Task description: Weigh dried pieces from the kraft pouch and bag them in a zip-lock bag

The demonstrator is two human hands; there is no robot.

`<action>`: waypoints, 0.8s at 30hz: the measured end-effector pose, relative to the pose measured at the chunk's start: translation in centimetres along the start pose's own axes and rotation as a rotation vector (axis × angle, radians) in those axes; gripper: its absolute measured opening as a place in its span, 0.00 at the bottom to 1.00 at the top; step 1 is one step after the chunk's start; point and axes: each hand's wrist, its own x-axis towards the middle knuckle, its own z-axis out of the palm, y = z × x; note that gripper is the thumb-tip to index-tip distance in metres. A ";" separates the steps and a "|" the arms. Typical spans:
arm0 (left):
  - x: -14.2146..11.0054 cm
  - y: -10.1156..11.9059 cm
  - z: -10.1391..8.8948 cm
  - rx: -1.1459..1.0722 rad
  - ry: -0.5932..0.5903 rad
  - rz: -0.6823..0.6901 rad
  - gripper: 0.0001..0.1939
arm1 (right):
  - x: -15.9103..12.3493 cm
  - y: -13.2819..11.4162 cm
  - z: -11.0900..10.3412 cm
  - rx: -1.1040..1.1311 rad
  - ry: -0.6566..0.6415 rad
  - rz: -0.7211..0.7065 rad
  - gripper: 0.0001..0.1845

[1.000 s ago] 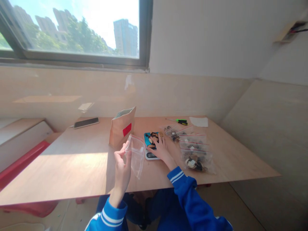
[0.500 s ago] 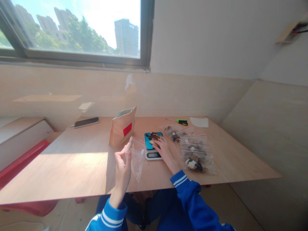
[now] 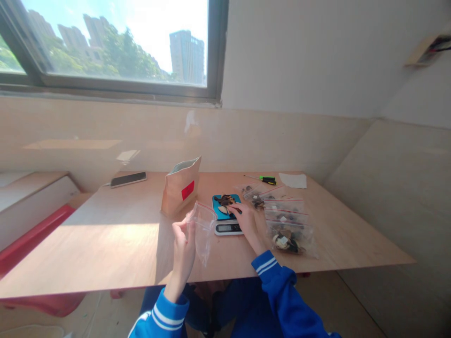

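Two-handed hold: our left hand [image 3: 183, 240] pinches the clear bag [image 3: 203, 230] near its mouth with narrowed fingers; our right hand [image 3: 246, 221] has its fingers bunched at the dried slices [image 3: 224, 201], though we cannot tell whether they grip one.
Dried slices: heaped on the scale [image 3: 228, 228], touching our right fingertips and spreading ahead and left of them.
Clear bag: hanging just right of our left fingers, with no slices that we can see inside.
Paper pouch [image 3: 179, 188]: upright on the worktop [image 3: 105, 249], just beyond our left fingers.
Filled bags [image 3: 287, 230]: overlapping, right of our right fingers.
Farther out: the phone [image 3: 128, 180], well beyond and left of our left fingers.
Spill risk: a loose pinch on thin, uneven pieces could let some drop beside the scale, as we judge it.
Bag risk: limp film held at one side might fold shut in front of our right fingers.
Reading risk: fingers pressing on the heap could skew the display, whose digits are too small for us to read.
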 end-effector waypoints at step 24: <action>-0.2 0.2 2.6 -0.095 0.044 -0.088 0.16 | 0.8 -2.4 1.8 -0.121 -0.013 -0.132 0.21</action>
